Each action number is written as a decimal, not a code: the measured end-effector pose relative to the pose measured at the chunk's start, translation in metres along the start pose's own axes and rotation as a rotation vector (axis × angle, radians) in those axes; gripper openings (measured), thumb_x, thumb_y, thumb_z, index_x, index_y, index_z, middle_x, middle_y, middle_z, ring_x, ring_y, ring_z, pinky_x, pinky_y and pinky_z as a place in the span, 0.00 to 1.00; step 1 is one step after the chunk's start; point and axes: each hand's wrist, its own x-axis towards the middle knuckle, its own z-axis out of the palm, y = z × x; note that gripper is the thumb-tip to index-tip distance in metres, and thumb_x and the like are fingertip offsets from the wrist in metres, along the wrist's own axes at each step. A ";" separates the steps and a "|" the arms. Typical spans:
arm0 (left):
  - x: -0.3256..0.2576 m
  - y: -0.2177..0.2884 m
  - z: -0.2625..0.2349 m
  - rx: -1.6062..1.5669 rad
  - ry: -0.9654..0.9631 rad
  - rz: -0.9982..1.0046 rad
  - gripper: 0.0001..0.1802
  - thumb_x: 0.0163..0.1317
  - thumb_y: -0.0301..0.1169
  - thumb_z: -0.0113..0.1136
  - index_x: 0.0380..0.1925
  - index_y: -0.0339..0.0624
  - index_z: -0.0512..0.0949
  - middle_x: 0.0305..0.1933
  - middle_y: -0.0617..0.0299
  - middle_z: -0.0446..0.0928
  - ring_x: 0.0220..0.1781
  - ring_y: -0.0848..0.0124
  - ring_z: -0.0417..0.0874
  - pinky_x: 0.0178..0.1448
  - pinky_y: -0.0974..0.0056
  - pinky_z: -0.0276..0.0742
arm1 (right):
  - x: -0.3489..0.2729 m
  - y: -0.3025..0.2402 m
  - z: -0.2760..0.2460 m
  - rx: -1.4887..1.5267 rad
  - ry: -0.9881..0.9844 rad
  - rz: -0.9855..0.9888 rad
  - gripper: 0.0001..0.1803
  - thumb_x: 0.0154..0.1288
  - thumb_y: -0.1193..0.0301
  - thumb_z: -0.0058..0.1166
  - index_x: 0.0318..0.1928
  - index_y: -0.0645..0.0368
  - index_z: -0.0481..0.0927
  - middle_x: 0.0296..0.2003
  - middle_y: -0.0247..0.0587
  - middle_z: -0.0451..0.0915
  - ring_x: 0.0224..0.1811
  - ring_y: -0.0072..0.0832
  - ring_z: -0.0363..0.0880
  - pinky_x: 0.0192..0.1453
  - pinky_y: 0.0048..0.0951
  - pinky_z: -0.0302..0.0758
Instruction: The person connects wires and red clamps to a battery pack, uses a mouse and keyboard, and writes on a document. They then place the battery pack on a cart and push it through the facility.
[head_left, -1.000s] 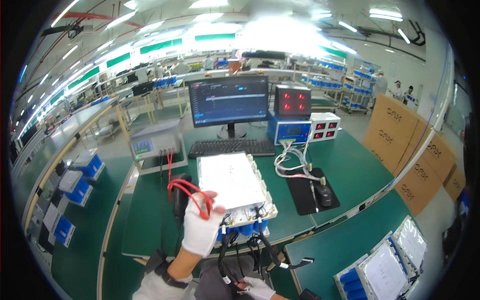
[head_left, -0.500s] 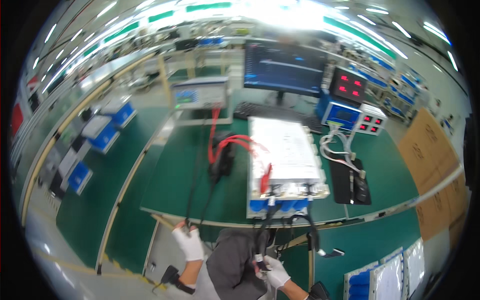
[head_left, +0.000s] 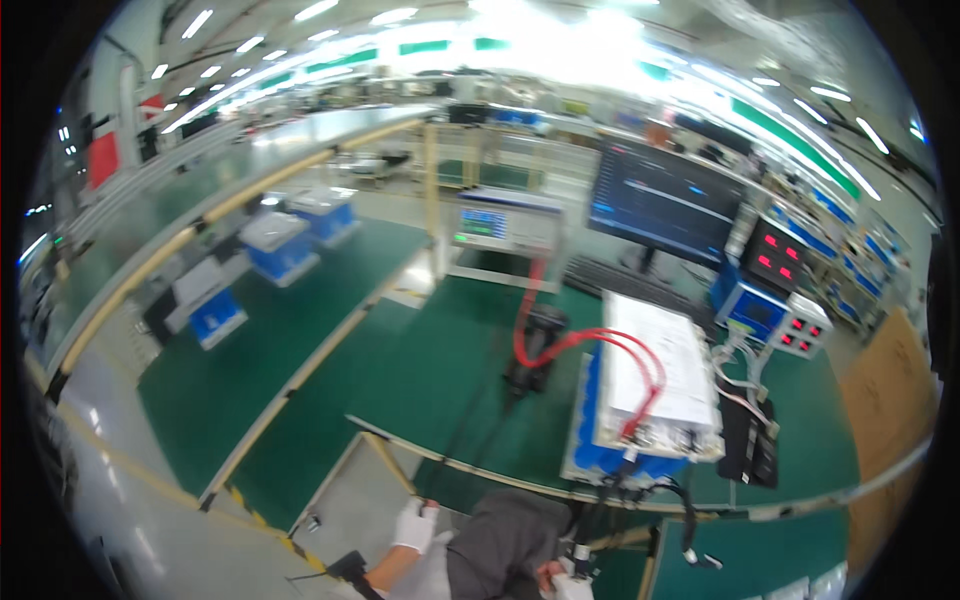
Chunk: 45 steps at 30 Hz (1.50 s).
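Black cable point(head_left: 583, 522) in right hand's point(head_left: 566, 582) closed grip, left hand point(head_left: 413, 526) loose, empty.

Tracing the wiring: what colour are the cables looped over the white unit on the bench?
Red cables, clearest in the head view.

White glove on left hand point(head_left: 415, 525), white glove on right hand point(head_left: 568, 585), grey trousers point(head_left: 500, 545)
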 end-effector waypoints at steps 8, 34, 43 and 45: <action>-0.081 0.072 0.005 -0.421 -0.248 -0.060 0.16 0.68 0.39 0.50 0.41 0.36 0.74 0.38 0.59 0.77 0.43 0.74 0.78 0.46 0.68 0.72 | 0.008 0.017 0.008 0.076 0.113 -0.036 0.11 0.71 0.61 0.46 0.35 0.53 0.74 0.24 0.28 0.74 0.26 0.19 0.73 0.29 0.19 0.70; -0.115 0.109 0.036 -0.639 -0.659 -0.196 0.13 0.67 0.28 0.48 0.50 0.37 0.70 0.39 0.59 0.77 0.39 0.68 0.79 0.44 0.63 0.78 | -0.005 -0.016 0.017 0.044 -0.098 0.183 0.10 0.68 0.73 0.39 0.41 0.54 0.75 0.16 0.29 0.66 0.13 0.19 0.63 0.15 0.22 0.57; -0.110 0.105 0.038 -0.634 -0.687 -0.190 0.14 0.65 0.25 0.46 0.49 0.36 0.71 0.40 0.56 0.77 0.39 0.66 0.79 0.45 0.64 0.77 | -0.010 -0.010 0.012 -0.099 -0.322 0.006 0.15 0.72 0.59 0.41 0.41 0.55 0.76 0.23 0.28 0.69 0.18 0.18 0.65 0.21 0.22 0.63; -0.109 0.106 0.038 -0.617 -0.734 -0.209 0.14 0.64 0.25 0.46 0.50 0.35 0.71 0.40 0.55 0.78 0.39 0.65 0.79 0.45 0.63 0.77 | -0.015 -0.011 0.012 -0.103 -0.290 -0.029 0.16 0.72 0.57 0.40 0.41 0.54 0.76 0.23 0.28 0.70 0.19 0.17 0.65 0.21 0.22 0.63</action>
